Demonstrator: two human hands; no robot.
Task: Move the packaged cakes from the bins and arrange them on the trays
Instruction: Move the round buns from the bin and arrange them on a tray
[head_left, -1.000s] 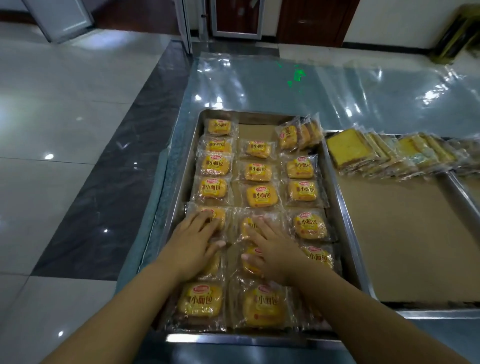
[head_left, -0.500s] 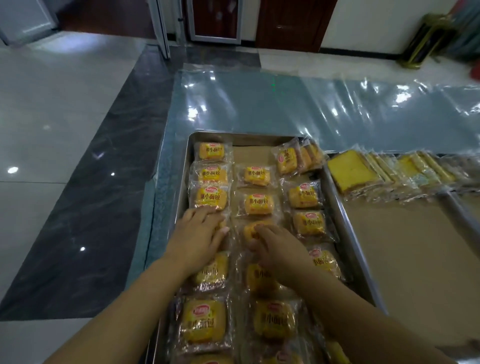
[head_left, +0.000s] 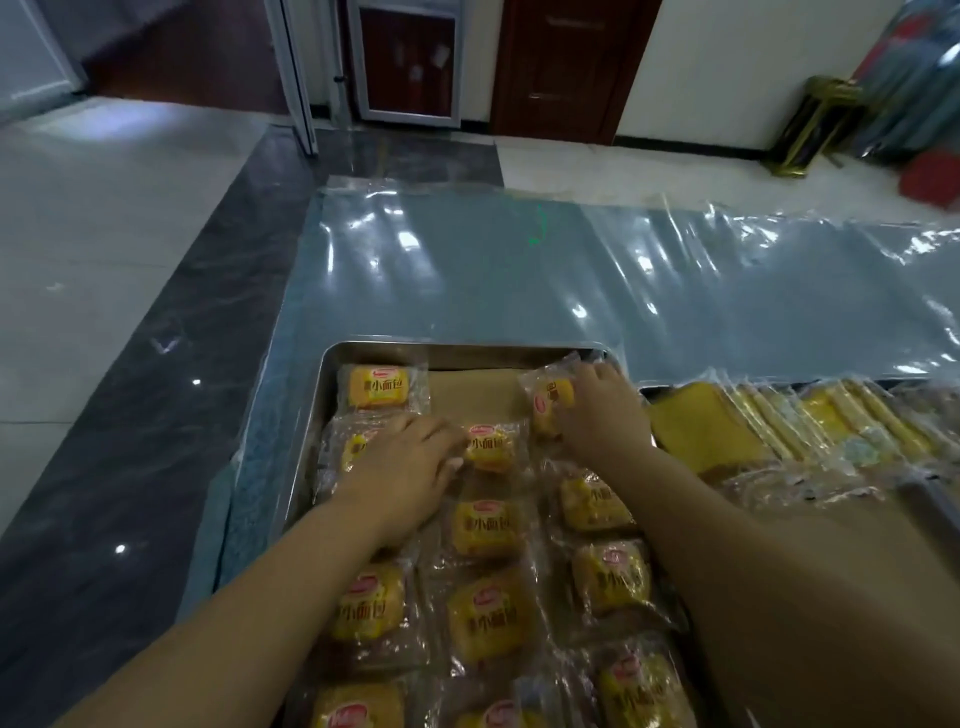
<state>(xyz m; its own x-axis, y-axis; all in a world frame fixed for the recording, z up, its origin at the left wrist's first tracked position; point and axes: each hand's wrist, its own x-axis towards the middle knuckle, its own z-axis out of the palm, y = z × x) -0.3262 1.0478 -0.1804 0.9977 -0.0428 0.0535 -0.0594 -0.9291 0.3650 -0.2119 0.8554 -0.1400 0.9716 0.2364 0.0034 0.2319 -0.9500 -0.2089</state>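
So both hands are working their way up the tray (head_left: 467, 351) now: a second ago they were lying flat on the packaged cakes (head_left: 488, 613) in the middle rows, and they're now reaching for the far end, in the middle of the frame. To me that says the near rows are sorted and the person is tidying the last bit. Starting on the left, the left hand (head_left: 405, 467) is resting palm-down over the second pack in the left column, fingers loosely spread and nearly flat. Its tips are touching the wrapper edge of the middle-column cake (head_left: 491, 447), and it's nudging more than holding as far as I can see. Just above it a bare patch of brown paper liner (head_left: 472, 389) is showing, so a slot is probably waiting to be filled. Further right, the right hand (head_left: 602, 415) is stretching into the tray's far right corner, fingers curling round the leaning pack (head_left: 549, 397), which is tilting up on edge rather than lying flat. I'm guessing it's going into that gap. At the right edge, the second tray (head_left: 930, 501) is holding sliced cakes (head_left: 691, 426).
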